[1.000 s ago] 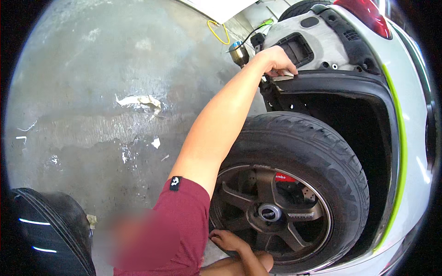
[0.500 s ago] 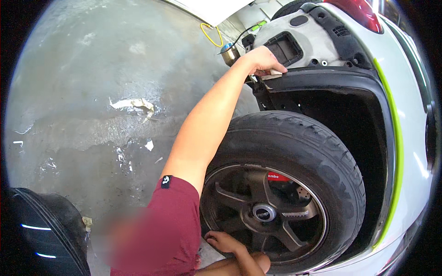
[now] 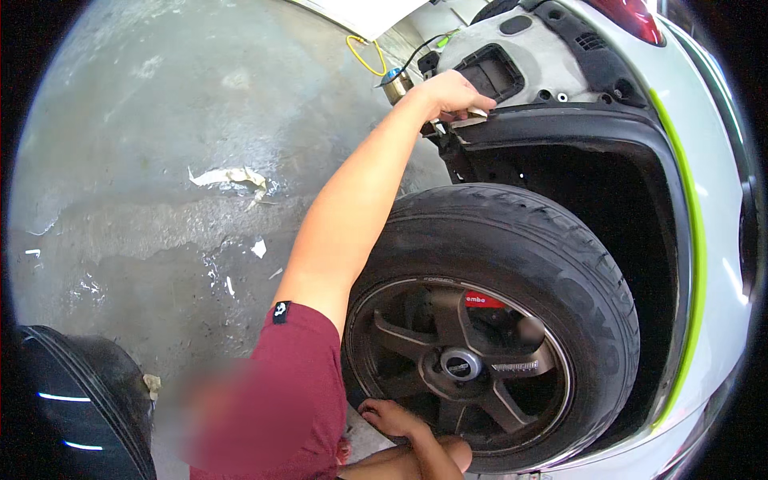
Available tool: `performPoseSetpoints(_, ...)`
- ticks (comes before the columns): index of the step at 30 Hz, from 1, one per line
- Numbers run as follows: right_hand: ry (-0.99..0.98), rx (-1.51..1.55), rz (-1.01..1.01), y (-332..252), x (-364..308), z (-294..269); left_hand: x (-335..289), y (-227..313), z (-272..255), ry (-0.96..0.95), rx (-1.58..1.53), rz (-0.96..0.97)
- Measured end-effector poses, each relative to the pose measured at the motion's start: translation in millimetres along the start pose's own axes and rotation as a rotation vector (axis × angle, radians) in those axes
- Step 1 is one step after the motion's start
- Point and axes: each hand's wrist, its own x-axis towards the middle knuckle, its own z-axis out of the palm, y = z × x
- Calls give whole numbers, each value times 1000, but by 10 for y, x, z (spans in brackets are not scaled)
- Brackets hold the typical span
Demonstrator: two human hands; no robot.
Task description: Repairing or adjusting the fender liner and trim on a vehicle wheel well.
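Observation:
My left hand (image 3: 456,94) reaches up and away, its fingers pinched on a small pale strip (image 3: 472,118). The strip lies against the left end of a black fender edge (image 3: 560,120), above the wheel arch; its material is hard to make out. Just beyond my fingers, a rectangular black vent (image 3: 494,74) sits in the exposed grey body panel (image 3: 552,60). Low in the view, my right hand (image 3: 388,418) rests loosely curled beside my bent knee (image 3: 456,454), close to the wheel, with nothing visible in it.
A large tire (image 3: 512,232) on a bronze spoked rim (image 3: 460,336) fills the arch. Green tape (image 3: 694,240) lines the pale car body. Torn white scraps (image 3: 232,176) lie on the wet floor (image 3: 120,160). A metal canister (image 3: 395,86) and yellow loop (image 3: 362,58) are farther off.
My left fingers have lifted slightly from the black edge, and more of the pale strip shows. My view has shifted a little, so car and wheel appear higher. My right hand stays put.

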Motion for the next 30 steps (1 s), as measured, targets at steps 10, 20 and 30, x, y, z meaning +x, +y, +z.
performPoseSetpoints(10, -35, 9, -8, 53, -26, 31, 72, 59, 51, 77, 153, 69)
performPoseSetpoints(20, -41, 1, 11, 23, 18, -12, 31, -84, 66, -1, -72, -14)
performPoseSetpoints(30, -71, 6, 26, 64, 98, 13, 179, -201, 16, 82, 105, 149)
